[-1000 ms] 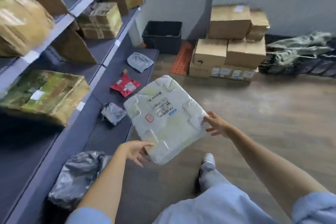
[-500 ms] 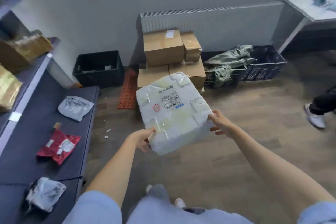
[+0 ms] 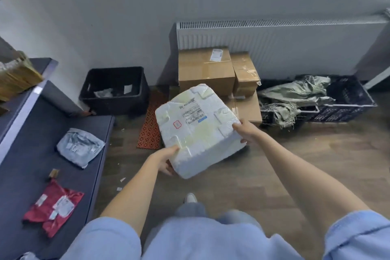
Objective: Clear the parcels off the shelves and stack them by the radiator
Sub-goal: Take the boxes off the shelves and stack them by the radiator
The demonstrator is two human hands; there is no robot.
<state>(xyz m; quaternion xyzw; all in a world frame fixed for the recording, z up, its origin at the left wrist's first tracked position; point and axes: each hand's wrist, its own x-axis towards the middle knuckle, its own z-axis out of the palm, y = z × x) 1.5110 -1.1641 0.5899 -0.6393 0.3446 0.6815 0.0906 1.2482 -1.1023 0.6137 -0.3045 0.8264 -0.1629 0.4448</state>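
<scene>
I hold a white foam parcel point(image 3: 198, 129) with a shipping label in mid-air at chest height. My left hand point(image 3: 166, 159) grips its near left corner and my right hand point(image 3: 245, 131) grips its right edge. Beyond it, a stack of brown cardboard boxes point(image 3: 205, 69) stands on the floor against the white radiator point(image 3: 274, 42). On the dark shelf point(image 3: 27, 154) at my left lie a grey poly bag parcel point(image 3: 79, 146) and a red bag parcel point(image 3: 54, 207).
A black crate point(image 3: 115, 91) sits by the wall left of the boxes, with an orange mat point(image 3: 152, 122) beside it. A dark blue crate point(image 3: 346, 101) with green cloth point(image 3: 295, 95) draped over it stands right of the boxes. Wooden floor lies between me and the stack.
I have turned away from the shelves toward the radiator, carrying the white parcel with both hands. The box stack is now straight ahead and closer.
</scene>
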